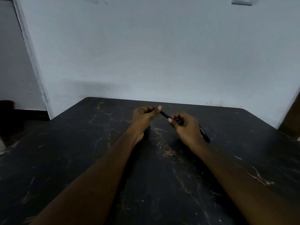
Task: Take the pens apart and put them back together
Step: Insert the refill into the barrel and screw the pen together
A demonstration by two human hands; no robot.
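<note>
Evidently mid-task, the left hand and right hand each grip an end of one dark pen above the surface, while a second pen lies beside the right wrist, seemingly whole.

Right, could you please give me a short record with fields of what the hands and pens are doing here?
table: dark, marbled with pale veins
held pen: dark, slanted, above the table
left hand: grips one end of it
right hand: pinches the other end
second pen: lies on the table beside the right hand
dark item: by the left wrist, mostly hidden, unidentifiable
</note>
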